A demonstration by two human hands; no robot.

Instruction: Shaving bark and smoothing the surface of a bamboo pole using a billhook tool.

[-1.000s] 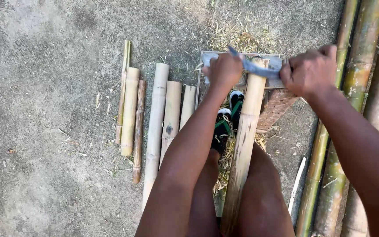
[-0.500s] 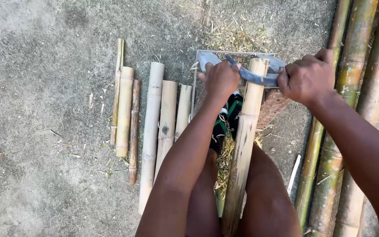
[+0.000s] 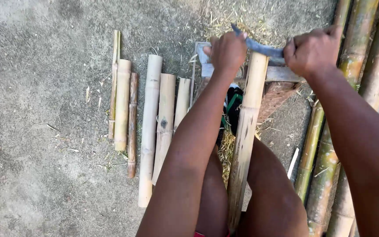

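Blade mostly hidden between left hand and right hand, both clamped tight on it, across one bamboo pole. Six split pieces left of grip.

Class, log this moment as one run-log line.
left hand: grips blade tip | right hand: grips blade handle | blade: across bamboo pole top | pole: between knees
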